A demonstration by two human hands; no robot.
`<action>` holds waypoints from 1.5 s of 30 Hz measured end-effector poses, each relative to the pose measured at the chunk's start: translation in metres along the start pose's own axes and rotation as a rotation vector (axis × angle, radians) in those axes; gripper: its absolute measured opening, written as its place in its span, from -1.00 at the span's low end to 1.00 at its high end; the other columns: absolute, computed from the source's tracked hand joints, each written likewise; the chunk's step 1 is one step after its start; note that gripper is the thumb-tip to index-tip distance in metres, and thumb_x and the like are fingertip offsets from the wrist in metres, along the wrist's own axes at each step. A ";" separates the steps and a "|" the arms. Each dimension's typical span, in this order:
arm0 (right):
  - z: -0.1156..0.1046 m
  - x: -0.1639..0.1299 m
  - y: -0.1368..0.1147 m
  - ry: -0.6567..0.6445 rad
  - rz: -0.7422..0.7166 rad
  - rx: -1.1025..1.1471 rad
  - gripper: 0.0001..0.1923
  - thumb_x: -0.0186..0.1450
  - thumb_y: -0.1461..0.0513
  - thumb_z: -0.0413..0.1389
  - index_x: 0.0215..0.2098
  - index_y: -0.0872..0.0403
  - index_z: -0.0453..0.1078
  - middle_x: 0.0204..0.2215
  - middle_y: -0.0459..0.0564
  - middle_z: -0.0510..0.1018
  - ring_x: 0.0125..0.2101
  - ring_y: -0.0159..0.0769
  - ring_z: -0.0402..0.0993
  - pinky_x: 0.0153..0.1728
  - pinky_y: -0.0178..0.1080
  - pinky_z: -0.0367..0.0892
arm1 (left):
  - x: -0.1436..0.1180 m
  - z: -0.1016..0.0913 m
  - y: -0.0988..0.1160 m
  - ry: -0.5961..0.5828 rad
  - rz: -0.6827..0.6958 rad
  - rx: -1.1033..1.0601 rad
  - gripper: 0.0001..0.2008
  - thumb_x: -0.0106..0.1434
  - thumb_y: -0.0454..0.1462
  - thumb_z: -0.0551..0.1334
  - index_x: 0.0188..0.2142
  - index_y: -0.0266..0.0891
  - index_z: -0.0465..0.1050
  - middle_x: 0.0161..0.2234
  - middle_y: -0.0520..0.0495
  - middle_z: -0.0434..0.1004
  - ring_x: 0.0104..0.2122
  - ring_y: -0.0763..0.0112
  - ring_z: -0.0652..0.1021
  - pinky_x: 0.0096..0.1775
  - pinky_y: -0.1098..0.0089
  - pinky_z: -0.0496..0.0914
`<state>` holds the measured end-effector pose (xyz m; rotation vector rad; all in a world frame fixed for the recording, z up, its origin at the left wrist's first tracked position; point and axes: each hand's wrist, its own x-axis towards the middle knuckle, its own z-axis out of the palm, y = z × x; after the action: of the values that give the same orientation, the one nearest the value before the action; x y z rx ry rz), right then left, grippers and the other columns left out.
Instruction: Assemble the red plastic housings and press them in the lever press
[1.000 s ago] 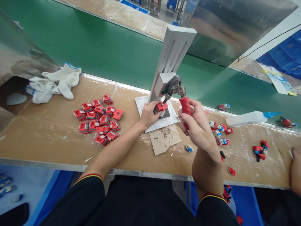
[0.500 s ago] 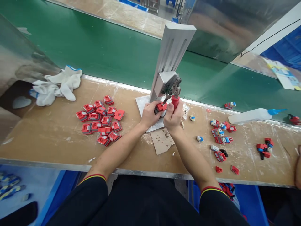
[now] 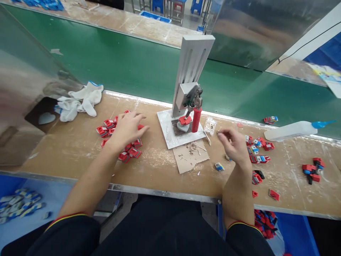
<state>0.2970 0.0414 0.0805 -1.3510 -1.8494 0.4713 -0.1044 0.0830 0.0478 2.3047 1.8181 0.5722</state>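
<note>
My left hand [image 3: 129, 128] is spread open over a heap of red-and-grey plastic toy parts [image 3: 134, 153], hiding some of them. To the right of the press, my right hand [image 3: 234, 144] hovers above the bench with thumb and fingertips pinched together. Whatever is between those fingertips is too small to make out. A toggle clamp press [image 3: 195, 96] stands on a white base plate in the middle, its red handle [image 3: 196, 120] hanging down with no hand on it. Under its plunger, a red piece [image 3: 184, 121] rests on a round pale holder.
White gloves [image 3: 89, 97] lie at the left. Cardboard [image 3: 190, 156], a bag of cotton swabs [image 3: 210, 126] and a small blue-white-yellow part [image 3: 219, 166] are near the press. Toy vehicle parts [image 3: 259, 159] and a white squeeze bottle [image 3: 290, 130] lie right. A green belt [image 3: 128, 60] runs behind.
My left hand has left the part at the press and moved left to the red heap. My right hand has let go of the red handle and moved right. The view has shifted slightly.
</note>
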 end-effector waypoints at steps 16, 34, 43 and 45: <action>0.044 -0.019 0.017 -0.429 -0.136 -0.045 -0.80 0.44 0.29 0.09 -0.27 0.01 0.55 -0.27 0.03 0.66 -0.21 -0.22 0.57 -0.16 -0.18 0.43 | -0.017 0.014 0.045 0.324 -0.116 -1.246 -0.63 0.26 -0.13 0.47 0.04 -0.05 0.57 -0.18 -0.04 0.67 -0.35 0.34 0.66 -0.36 0.35 0.53; 0.036 -0.020 0.005 -0.194 -0.134 0.140 -0.86 0.32 0.33 0.23 -0.37 -0.03 0.52 -0.44 -0.12 0.64 -0.42 -0.34 0.54 -0.38 -0.23 0.40 | -0.036 0.072 0.101 0.111 -0.013 -1.132 -0.61 0.13 -0.17 0.54 -0.09 -0.21 0.55 -0.05 -0.20 0.70 -0.01 0.19 0.68 0.02 0.21 0.61; 0.054 -0.026 -0.030 0.167 -0.189 0.555 -0.82 0.31 0.21 0.34 -0.39 -0.04 0.44 -0.52 -0.14 0.58 -0.54 -0.36 0.49 -0.51 -0.24 0.38 | -0.048 0.079 0.115 0.019 0.087 -1.113 -0.59 0.16 -0.17 0.53 -0.04 -0.20 0.54 -0.10 -0.16 0.71 -0.11 0.25 0.70 -0.06 0.28 0.60; 0.059 -0.028 -0.031 0.209 -0.152 0.569 -0.77 0.32 0.14 0.35 -0.41 -0.04 0.40 -0.54 -0.15 0.53 -0.54 -0.36 0.47 -0.52 -0.22 0.38 | -0.047 0.076 0.117 -0.013 0.024 -1.149 -0.64 0.14 -0.16 0.54 -0.16 -0.21 0.50 -0.10 -0.17 0.69 -0.14 0.28 0.68 -0.12 0.31 0.59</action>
<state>0.2360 0.0131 0.0550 -0.8340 -1.4790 0.6844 0.0214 0.0165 0.0093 1.4922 0.9653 1.1837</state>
